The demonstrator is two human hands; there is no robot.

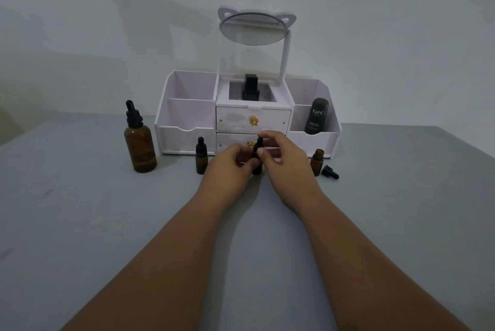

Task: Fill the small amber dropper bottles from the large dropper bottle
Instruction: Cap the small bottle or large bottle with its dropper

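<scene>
Steadying middle small amber bottle (257, 170) on counter (107, 223), left hand (227, 167) curled round its body, right hand (284, 156) pinching dropper cap (259, 142), likely for twisting without tipping.

- My single view comes from a wide-angle camera worn on the head, facing forward and tilted down over the desk (80, 223).
- Both forearms enter from the lower edge. The left hand (227, 167) and right hand (284, 159) meet on a small amber bottle (257, 169) just above frame centre, close to the lens.
- A white organiser (184, 116) stands just behind them, and the wall (107, 23) fills the upper half.
</scene>
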